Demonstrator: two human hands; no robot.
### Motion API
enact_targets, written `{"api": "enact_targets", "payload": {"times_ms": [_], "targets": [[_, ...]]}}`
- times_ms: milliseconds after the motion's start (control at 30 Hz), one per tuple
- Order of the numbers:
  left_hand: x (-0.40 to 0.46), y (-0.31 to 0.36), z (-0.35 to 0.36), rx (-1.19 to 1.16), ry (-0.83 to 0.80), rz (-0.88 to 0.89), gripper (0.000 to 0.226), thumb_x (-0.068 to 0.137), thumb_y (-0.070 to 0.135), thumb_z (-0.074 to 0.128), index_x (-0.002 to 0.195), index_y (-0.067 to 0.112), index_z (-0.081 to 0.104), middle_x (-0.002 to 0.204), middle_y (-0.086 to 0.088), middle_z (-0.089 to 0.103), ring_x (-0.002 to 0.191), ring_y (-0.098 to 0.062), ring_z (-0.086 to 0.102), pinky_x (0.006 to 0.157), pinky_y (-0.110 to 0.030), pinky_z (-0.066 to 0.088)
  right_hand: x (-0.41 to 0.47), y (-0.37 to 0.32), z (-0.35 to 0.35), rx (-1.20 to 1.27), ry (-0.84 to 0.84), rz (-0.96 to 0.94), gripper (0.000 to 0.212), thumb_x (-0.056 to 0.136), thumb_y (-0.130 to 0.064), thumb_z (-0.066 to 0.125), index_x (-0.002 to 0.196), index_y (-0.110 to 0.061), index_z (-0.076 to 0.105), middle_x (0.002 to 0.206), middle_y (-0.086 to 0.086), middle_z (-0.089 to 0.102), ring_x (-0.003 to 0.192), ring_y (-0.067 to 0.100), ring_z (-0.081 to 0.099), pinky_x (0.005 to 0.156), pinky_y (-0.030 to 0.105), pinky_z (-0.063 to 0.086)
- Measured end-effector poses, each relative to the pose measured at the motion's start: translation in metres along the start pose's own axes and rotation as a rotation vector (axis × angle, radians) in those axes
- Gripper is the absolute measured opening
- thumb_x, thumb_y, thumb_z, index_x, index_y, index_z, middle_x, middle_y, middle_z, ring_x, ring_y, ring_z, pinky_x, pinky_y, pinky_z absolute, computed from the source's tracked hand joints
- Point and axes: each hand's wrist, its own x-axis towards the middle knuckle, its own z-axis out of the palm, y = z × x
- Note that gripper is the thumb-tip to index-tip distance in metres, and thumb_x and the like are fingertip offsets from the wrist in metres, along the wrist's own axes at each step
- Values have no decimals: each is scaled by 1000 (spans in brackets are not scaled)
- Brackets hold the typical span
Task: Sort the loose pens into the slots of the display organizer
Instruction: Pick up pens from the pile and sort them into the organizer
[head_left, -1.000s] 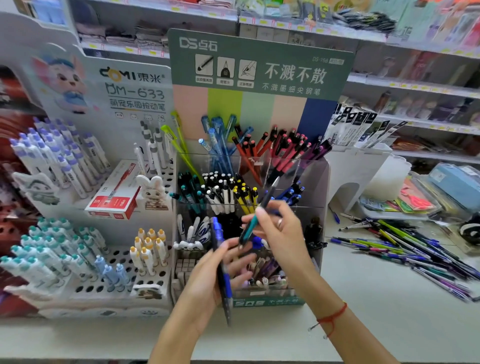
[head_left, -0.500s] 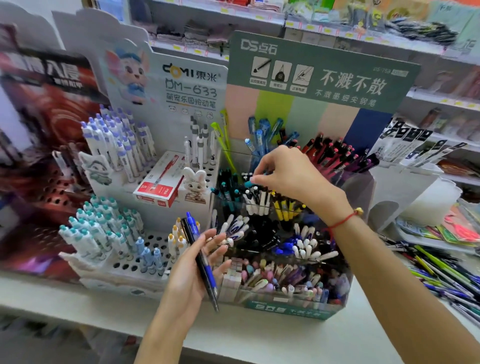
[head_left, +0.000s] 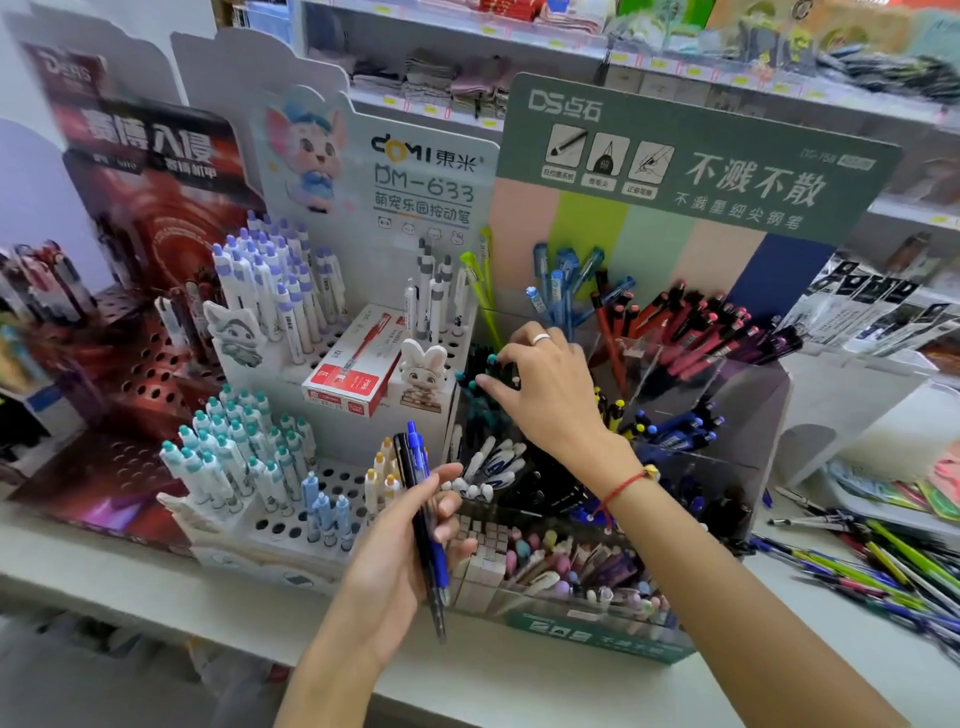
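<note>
My left hand (head_left: 400, 551) is nearest, fingers curled round a small bunch of slim plastic click pens, blue and black (head_left: 423, 519), held upright by mid-barrel just in front of the organizer. I judge them light, stiff and a bit slick; best taken mid-barrel or at the rubber grip, one at a time, since a bunch could fan out.

Beyond it, my right hand (head_left: 545, 384) reaches over the clear acrylic tiered display organizer with the green base strip (head_left: 597, 631), fingertips bent among the teal-capped dark pens (head_left: 480, 395) in a left middle slot; whether it pinches one I cannot tell.

Front slot: pastel erasers and short sticks. Next up: white-and-blue pens, black ones. Middle: teal, yellow-tipped, blue. Back: green, light blue, red, pink-black pens leaning loosely.

To the right on the white worktop (head_left: 519, 691), the heap of loose mixed-colour pens (head_left: 883, 566) is unsorted, well apart from both hands.

Left of the organizer, a white perforated pen stand (head_left: 332, 483) holds capped white pens and a red box.
</note>
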Motion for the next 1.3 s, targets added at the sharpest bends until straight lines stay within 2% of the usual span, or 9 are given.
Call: {"api": "enact_targets", "payload": {"times_ms": [200, 367, 567, 667, 800, 900, 967, 1067, 1300], "targets": [[4, -4, 6, 56, 1, -12, 39, 88, 25, 49, 120, 5, 58, 65, 3, 47, 51, -7, 43, 56, -25, 53, -9, -1, -4, 104, 166, -3, 7, 76, -16, 79, 81, -15, 75, 79, 1, 68, 79, 26, 59, 71, 37, 45], [4, -8, 12, 131, -20, -35, 34, 90, 23, 48, 117, 6, 61, 65, 2, 47, 52, -8, 42, 56, -24, 52, -33, -5, -11, 327, 237, 98, 12, 86, -26, 69, 93, -18, 75, 94, -3, 66, 95, 15, 52, 79, 30, 45], [10, -19, 34, 270, -105, -156, 14, 88, 15, 53, 90, 3, 58, 62, -3, 51, 52, -13, 48, 55, -26, 52, -80, -10, -20, 600, -206, 239, 29, 93, -38, 59, 102, -14, 73, 100, -3, 64, 100, 11, 54, 88, 31, 45], [17, -31, 43, 301, -151, -161, 22, 96, 15, 48, 108, 5, 65, 89, -8, 72, 74, -19, 70, 60, -27, 57, -91, 8, -34, 716, -99, 321, 17, 90, -33, 63, 84, -19, 71, 84, -10, 60, 78, -1, 53, 74, 17, 41], [28, -40, 55, 373, -174, -80, 28, 101, 16, 37, 114, 16, 61, 112, -2, 71, 103, -14, 67, 76, -27, 56, -116, 36, -60, 862, 178, 476, 24, 92, -26, 63, 73, -10, 64, 61, 2, 57, 55, 7, 49, 57, 20, 41], [34, -42, 53, 336, -40, -14, 28, 102, 12, 36, 109, 14, 63, 92, 2, 71, 83, -11, 66, 79, -26, 50, -137, 65, -78, 893, 428, 606, 17, 93, -19, 60, 80, -10, 66, 61, 3, 62, 56, 10, 57, 56, 17, 47], [36, -44, 50, 301, 10, -9, 26, 102, 13, 37, 109, 11, 62, 67, 7, 58, 57, -6, 49, 65, -23, 42, -148, 83, -83, 855, 584, 687, 13, 94, -16, 58, 86, -11, 66, 67, 2, 65, 59, 6, 62, 60, 14, 50], [35, -47, 51, 229, 37, -25, 25, 101, 20, 38, 109, 9, 59, 59, 6, 39, 47, -5, 31, 50, -21, 31, -159, 97, -81, 776, 702, 759, 12, 95, -18, 57, 91, -11, 66, 74, -1, 68, 63, 4, 65, 68, 14, 51], [28, -47, 50, 80, 51, 0, 34, 105, 26, 24, 108, 9, 54, 66, 2, 37, 52, -8, 29, 57, -25, 28, -153, 75, -39, 673, 446, 549, 9, 94, -18, 58, 99, -20, 65, 86, -2, 68, 76, 10, 66, 71, 21, 54]]}}
